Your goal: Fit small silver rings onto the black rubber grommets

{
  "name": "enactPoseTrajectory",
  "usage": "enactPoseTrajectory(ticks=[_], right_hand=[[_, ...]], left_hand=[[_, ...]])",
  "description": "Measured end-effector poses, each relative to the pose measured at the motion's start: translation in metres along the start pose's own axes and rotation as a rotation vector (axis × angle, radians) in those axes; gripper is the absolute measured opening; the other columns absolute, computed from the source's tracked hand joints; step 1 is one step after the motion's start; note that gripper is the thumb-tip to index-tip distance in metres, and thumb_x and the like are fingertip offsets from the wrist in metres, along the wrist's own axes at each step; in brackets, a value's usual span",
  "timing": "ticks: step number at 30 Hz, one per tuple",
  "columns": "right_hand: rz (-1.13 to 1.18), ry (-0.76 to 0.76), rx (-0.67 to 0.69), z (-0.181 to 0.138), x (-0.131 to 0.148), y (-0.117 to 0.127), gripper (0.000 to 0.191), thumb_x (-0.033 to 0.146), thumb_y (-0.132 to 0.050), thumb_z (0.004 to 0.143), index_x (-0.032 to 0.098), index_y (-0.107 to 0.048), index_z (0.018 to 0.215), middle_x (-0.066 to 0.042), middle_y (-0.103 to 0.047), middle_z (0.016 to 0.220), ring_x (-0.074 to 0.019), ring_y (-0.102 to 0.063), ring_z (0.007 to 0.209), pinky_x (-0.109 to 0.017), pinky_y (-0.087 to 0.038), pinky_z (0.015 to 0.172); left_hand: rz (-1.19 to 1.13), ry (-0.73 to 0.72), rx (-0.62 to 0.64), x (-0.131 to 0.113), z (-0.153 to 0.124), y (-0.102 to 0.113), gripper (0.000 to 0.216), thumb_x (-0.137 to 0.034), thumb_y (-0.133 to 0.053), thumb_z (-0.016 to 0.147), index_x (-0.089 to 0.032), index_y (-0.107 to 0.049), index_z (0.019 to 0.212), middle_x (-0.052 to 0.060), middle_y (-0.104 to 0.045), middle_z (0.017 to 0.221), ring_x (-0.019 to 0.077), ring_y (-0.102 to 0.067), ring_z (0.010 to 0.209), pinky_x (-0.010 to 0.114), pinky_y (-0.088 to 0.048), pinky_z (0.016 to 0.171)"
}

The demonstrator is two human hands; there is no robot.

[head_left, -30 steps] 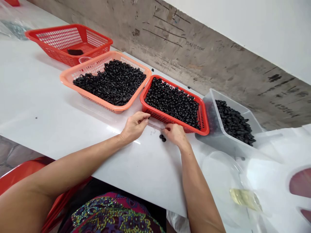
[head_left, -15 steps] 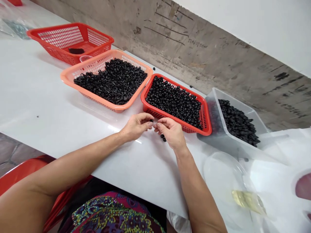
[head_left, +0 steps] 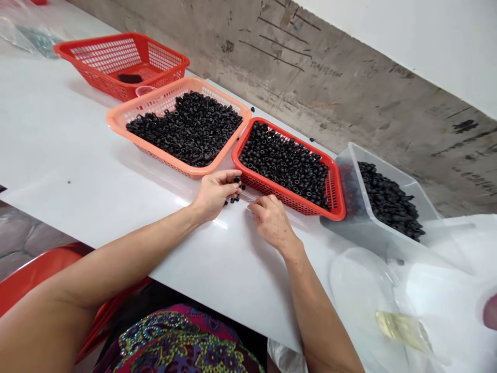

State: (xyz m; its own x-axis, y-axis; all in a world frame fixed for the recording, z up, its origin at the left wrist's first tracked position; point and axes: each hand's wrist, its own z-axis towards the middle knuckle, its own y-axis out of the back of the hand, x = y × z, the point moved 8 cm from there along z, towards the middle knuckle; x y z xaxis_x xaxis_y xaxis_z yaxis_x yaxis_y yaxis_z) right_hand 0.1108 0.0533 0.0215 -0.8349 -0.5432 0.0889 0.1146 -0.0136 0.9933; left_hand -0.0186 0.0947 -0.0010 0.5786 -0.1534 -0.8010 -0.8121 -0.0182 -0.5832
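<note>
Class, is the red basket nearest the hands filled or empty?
Largely filled: small black rings spread across most of the red basket, though bare mesh shows at its right end.

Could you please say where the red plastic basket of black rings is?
In the head view, the red plastic basket sits right of centre, between the peach plastic basket and the translucent plastic box.

Black piece [head_left: 236, 180] in left hand [head_left: 213, 196], near red basket [head_left: 280, 191]

Far left, there's a clear plastic bag [head_left: 29, 36] near the end red basket [head_left: 103, 79], which holds a dark object [head_left: 130, 78]; behind runs a scribbled grey wall [head_left: 330, 85]; down low, a red chair [head_left: 42, 267].
</note>
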Motion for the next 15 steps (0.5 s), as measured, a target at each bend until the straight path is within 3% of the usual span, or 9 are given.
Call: enactPoseTrajectory(ticks=[4, 9, 15], right_hand=[[0.017, 0.018, -0.030, 0.004, 0.005, -0.004, 0.028, 0.008, -0.048, 0.086, 0.018, -0.068, 0.102, -0.010, -0.065, 0.102, -0.0248, -0.046, 0.093, -0.038, -0.036, 0.081], [-0.003, 0.035, -0.073, 0.010, 0.016, -0.014, 0.038, 0.008, -0.043, 0.089, 0.023, -0.060, 0.121, -0.010, -0.060, 0.125, -0.0269, -0.044, 0.106, -0.040, -0.035, 0.082], [-0.002, 0.025, -0.053, 0.012, 0.016, -0.020, 0.039, 0.005, -0.044, 0.087, 0.022, -0.061, 0.118, -0.007, -0.062, 0.124, -0.0266, -0.044, 0.105, -0.040, -0.033, 0.079]], left_hand=[[0.040, -0.032, 0.000, -0.003, -0.001, 0.000, 0.030, -0.009, -0.066, 0.065, -0.009, -0.066, 0.095, 0.001, -0.065, 0.068, 0.0074, -0.057, 0.054, 0.021, -0.042, 0.050], [0.073, -0.045, -0.006, -0.007, 0.001, 0.001, 0.023, -0.012, -0.064, 0.069, -0.009, -0.066, 0.092, 0.000, -0.063, 0.067, 0.0065, -0.054, 0.052, 0.020, -0.039, 0.048], [0.082, -0.034, -0.013, -0.003, 0.001, 0.001, 0.028, -0.009, -0.063, 0.068, -0.009, -0.067, 0.095, 0.000, -0.064, 0.068, 0.0069, -0.055, 0.053, 0.020, -0.041, 0.050]])
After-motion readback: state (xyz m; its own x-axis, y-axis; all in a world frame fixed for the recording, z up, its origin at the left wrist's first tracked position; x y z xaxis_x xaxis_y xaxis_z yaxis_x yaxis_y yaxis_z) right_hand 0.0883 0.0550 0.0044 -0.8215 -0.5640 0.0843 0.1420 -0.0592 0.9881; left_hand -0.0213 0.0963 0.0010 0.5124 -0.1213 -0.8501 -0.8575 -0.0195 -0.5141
